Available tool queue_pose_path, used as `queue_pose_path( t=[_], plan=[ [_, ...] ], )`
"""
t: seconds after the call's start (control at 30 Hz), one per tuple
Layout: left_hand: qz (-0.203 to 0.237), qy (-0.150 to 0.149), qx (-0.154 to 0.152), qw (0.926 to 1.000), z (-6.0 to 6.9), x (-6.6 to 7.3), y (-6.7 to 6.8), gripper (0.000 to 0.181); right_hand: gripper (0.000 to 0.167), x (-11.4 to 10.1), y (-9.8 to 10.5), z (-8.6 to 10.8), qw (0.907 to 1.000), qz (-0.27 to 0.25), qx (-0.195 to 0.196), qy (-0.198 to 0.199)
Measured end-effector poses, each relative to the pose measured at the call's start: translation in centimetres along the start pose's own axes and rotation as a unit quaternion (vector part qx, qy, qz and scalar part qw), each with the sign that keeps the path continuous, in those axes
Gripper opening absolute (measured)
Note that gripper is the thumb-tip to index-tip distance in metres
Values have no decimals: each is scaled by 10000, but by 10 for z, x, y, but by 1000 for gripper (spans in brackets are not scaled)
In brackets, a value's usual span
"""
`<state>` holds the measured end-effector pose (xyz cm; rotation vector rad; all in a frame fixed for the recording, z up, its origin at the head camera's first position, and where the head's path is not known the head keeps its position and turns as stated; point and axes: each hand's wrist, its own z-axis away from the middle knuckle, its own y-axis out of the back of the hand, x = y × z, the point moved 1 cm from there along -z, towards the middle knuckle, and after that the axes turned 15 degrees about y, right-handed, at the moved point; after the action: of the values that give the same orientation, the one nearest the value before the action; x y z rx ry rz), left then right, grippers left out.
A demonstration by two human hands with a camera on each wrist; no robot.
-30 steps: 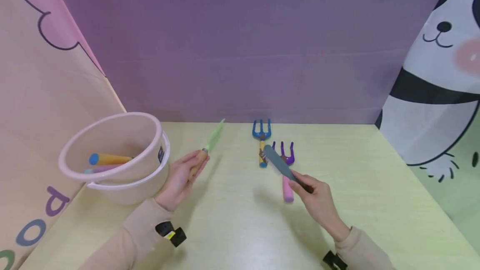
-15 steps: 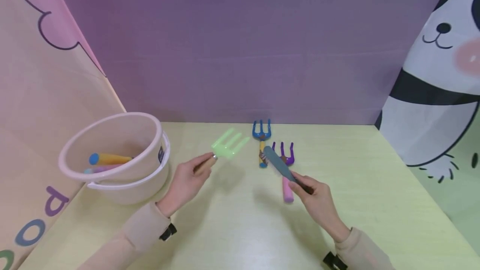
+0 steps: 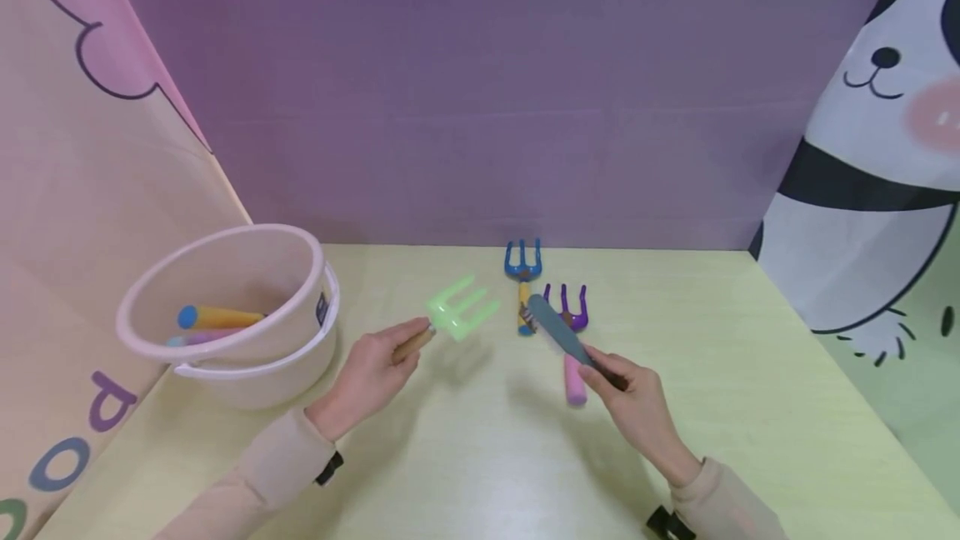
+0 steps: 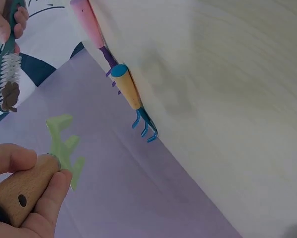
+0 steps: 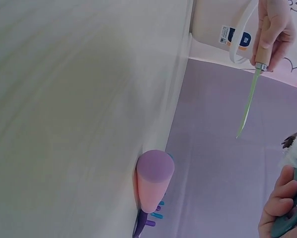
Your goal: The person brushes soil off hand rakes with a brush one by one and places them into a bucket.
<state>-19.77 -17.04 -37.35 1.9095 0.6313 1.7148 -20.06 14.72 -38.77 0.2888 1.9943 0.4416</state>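
My left hand (image 3: 372, 375) grips the wooden handle of a small light-green hand fork (image 3: 461, 307), its three tines pointing up and to the right above the table. In my right hand (image 3: 634, 397) is a dark teal brush (image 3: 557, 327), held by its handle. The left wrist view shows the brush's white bristles (image 4: 10, 67) with a brown clump (image 4: 9, 95) stuck at the tip. Beneath and behind the brush lie two more hand forks: a blue one (image 3: 523, 270) with a yellow handle, and a purple one (image 3: 577, 319) with a pink handle. The brush partly covers both.
Two white buckets (image 3: 225, 252), one nested in the other, stand at the table's left. A yellow-and-blue handle (image 3: 221, 318) and a lilac handle (image 3: 206, 338) lie inside. A purple backdrop (image 3: 480, 107) rises behind the table (image 3: 465, 473), with a panda print on the right.
My left hand has turned the green fork from edge-on to face-on and brought it slightly right and lower. The right hand and brush stay nearly still.
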Motion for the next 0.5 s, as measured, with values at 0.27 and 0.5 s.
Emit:
queue_pose_path(
  t=[0.27, 0.5],
  plan=[
    [-1042, -261, -19, 9942, 15, 19, 36, 42, 35, -1, 1, 0, 10000, 26, -42, -35],
    [-2507, -791, 981, 9598, 35, 63, 120, 27, 37, -1, 4, 1, 9999, 50, -83, -46]
  ],
)
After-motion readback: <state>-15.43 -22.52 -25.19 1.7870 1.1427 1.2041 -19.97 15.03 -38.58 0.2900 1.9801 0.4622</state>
